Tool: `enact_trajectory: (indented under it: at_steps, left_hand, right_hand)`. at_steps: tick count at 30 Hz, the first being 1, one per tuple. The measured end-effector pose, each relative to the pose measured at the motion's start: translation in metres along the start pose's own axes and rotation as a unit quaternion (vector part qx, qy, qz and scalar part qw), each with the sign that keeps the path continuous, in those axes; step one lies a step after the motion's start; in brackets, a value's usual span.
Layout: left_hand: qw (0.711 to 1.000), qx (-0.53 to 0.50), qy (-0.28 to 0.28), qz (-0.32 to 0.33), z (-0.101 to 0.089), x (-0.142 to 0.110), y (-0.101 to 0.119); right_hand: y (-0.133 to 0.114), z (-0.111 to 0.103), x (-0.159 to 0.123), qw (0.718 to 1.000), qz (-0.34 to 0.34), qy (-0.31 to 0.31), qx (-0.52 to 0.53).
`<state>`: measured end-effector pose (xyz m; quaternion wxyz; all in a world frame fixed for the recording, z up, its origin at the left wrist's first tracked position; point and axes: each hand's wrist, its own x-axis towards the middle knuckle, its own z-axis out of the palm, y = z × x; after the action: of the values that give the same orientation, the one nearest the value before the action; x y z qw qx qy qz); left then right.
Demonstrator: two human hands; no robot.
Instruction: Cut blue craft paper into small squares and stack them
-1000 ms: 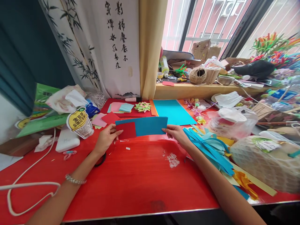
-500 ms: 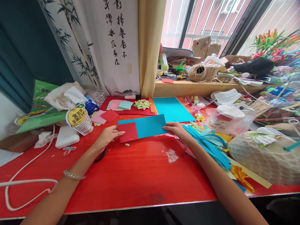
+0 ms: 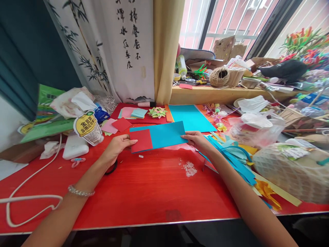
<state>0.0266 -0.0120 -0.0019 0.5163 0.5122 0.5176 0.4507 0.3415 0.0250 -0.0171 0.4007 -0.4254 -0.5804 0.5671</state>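
Note:
Between my two hands a blue strip of paper (image 3: 168, 134) is held up above the red table. A red paper square (image 3: 142, 141) lies flat against the strip's left end. My left hand (image 3: 120, 145) pinches the left edge, thumb on the red square and fingers behind. With thumb and fingers closed, my right hand (image 3: 196, 140) grips the strip's right end. Behind the strip lies a larger blue sheet (image 3: 191, 116) on orange paper. A folded green and pink paper star (image 3: 157, 112) sits to its left, beside a stack of light blue paper squares (image 3: 138, 113).
Blue paper strips (image 3: 231, 159) are heaped by my right forearm, near a netted bundle (image 3: 293, 171). Clear scraps (image 3: 190, 169) lie on the red table (image 3: 144, 199). A white cable (image 3: 33, 180) loops at left. Twine (image 3: 219, 77) and clutter crowd the window ledge.
The view has shifted slightly. Both hands still hold the blue strip, and the red square now sits more evenly over its left end, with less of it hanging below.

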Motion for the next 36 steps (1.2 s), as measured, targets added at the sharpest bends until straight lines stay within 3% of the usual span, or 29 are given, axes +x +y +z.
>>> enact_trajectory:
  at_steps: [10, 16, 22, 28, 36]
  left_hand:
    - [1.000, 0.011, -0.016, 0.020, -0.001, -0.002, 0.002]
    - [0.995, 0.069, 0.022, 0.072, -0.003, 0.004, -0.007]
    - [0.972, 0.186, 0.056, 0.134, -0.006, 0.009, -0.017]
    - [0.959, 0.251, 0.044, 0.124, -0.008, 0.010, -0.021]
    - [0.961, 0.248, 0.047, 0.115, -0.007, 0.010, -0.020]
  right_hand:
    - [-0.003, 0.000, -0.001, 1.000, -0.002, 0.004, -0.010]
    - [0.003, 0.001, 0.002, 0.999, -0.023, 0.015, -0.046]
    - [0.019, 0.004, 0.011, 0.999, -0.012, 0.016, -0.045]
    - [0.023, 0.005, 0.011, 0.999, -0.009, 0.026, -0.040]
    - [0.023, 0.006, 0.011, 0.997, -0.005, 0.018, -0.071]
